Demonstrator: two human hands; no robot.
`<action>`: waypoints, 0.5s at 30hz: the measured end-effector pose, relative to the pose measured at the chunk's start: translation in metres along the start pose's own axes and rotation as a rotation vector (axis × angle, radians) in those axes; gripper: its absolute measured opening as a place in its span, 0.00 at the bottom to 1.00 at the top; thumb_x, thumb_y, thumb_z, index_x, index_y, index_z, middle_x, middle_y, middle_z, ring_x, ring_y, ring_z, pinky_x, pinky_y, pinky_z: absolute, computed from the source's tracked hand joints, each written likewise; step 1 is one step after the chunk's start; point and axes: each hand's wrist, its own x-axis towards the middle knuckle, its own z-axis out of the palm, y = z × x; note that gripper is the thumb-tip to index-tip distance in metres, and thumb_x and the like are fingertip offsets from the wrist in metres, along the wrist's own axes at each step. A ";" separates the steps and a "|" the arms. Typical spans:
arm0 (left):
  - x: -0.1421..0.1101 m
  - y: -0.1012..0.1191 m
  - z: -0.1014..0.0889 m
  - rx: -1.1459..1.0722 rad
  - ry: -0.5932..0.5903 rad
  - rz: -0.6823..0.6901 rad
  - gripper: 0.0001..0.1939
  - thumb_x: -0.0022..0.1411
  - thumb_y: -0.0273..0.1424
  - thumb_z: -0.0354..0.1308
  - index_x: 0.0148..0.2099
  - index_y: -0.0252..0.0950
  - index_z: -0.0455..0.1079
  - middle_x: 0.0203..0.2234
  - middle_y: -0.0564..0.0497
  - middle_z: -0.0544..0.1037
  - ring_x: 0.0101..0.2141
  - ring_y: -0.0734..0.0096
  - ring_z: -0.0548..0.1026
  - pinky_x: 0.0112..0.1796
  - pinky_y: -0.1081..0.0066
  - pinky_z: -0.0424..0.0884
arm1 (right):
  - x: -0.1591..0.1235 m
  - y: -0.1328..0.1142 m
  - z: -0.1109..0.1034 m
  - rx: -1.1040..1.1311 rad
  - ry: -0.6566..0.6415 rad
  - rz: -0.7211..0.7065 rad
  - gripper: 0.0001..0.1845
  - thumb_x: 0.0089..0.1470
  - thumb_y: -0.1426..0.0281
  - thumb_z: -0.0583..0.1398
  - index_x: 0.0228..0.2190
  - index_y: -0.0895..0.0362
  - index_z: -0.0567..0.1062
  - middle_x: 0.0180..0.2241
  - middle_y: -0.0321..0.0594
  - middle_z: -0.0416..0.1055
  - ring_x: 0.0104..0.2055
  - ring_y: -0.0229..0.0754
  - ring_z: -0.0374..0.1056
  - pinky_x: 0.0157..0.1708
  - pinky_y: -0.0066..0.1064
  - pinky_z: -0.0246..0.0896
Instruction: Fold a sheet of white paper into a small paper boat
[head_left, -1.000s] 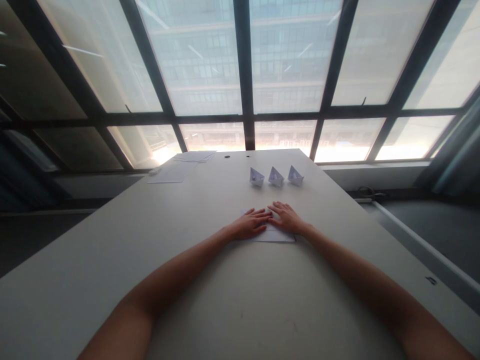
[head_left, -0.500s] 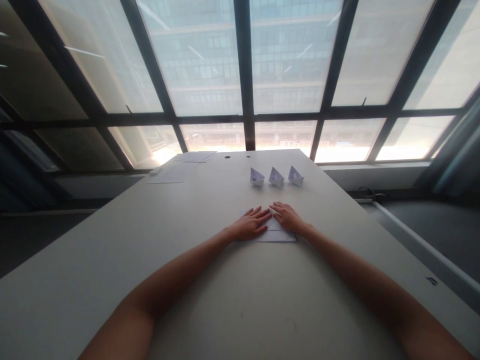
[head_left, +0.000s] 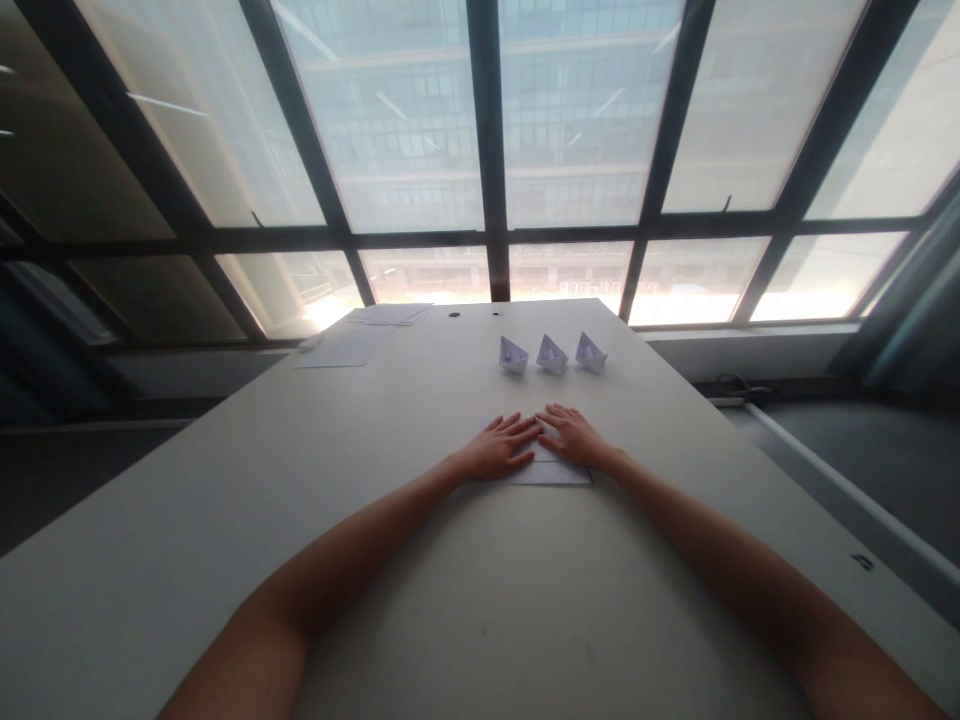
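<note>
A folded sheet of white paper (head_left: 551, 474) lies flat on the table, its straight edge toward me. My left hand (head_left: 498, 447) rests flat on its left side with the fingers spread. On the right side my right hand (head_left: 572, 435) presses down, fingers stretched out and apart. The two hands nearly meet over the upper part of the paper and hide most of it. Beyond them stand three folded paper boats in a row: a left boat (head_left: 514, 356), a middle boat (head_left: 552, 355) and a right boat (head_left: 590, 353).
The white table (head_left: 420, 600) stretches away to a large window (head_left: 420, 120). Loose white sheets (head_left: 337, 348) lie at its far left corner. A dark round hole (head_left: 454, 315) is near the far edge. A small black mark or object (head_left: 862, 562) sits at the right edge.
My right hand has shifted very slightly left and inward over the paper, covering a little more of its middle. My left hand stays nearly still.
</note>
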 end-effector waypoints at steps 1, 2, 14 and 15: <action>0.000 0.000 0.000 0.002 -0.004 -0.001 0.32 0.72 0.49 0.41 0.73 0.50 0.42 0.71 0.54 0.43 0.69 0.51 0.43 0.65 0.49 0.42 | 0.001 0.000 0.001 0.000 0.006 0.006 0.29 0.65 0.57 0.53 0.62 0.55 0.65 0.66 0.52 0.55 0.69 0.54 0.49 0.66 0.50 0.41; 0.000 0.000 0.000 0.004 -0.006 -0.003 0.32 0.72 0.49 0.41 0.73 0.50 0.42 0.71 0.54 0.43 0.69 0.51 0.43 0.65 0.49 0.42 | 0.002 0.000 0.001 0.000 0.009 0.010 0.28 0.65 0.59 0.53 0.62 0.55 0.66 0.66 0.52 0.56 0.69 0.54 0.49 0.66 0.50 0.42; 0.000 -0.001 0.000 0.002 -0.005 0.008 0.31 0.72 0.50 0.39 0.73 0.52 0.42 0.71 0.54 0.44 0.69 0.50 0.43 0.65 0.48 0.42 | 0.002 0.000 0.002 0.011 0.019 0.015 0.25 0.65 0.69 0.50 0.62 0.55 0.66 0.66 0.50 0.58 0.69 0.51 0.50 0.66 0.48 0.42; 0.000 -0.001 0.001 0.000 -0.001 0.007 0.31 0.72 0.50 0.39 0.73 0.51 0.42 0.71 0.53 0.44 0.69 0.51 0.43 0.65 0.49 0.42 | 0.001 0.000 0.001 0.006 0.016 0.012 0.25 0.65 0.68 0.50 0.62 0.56 0.66 0.66 0.51 0.57 0.69 0.51 0.50 0.66 0.49 0.42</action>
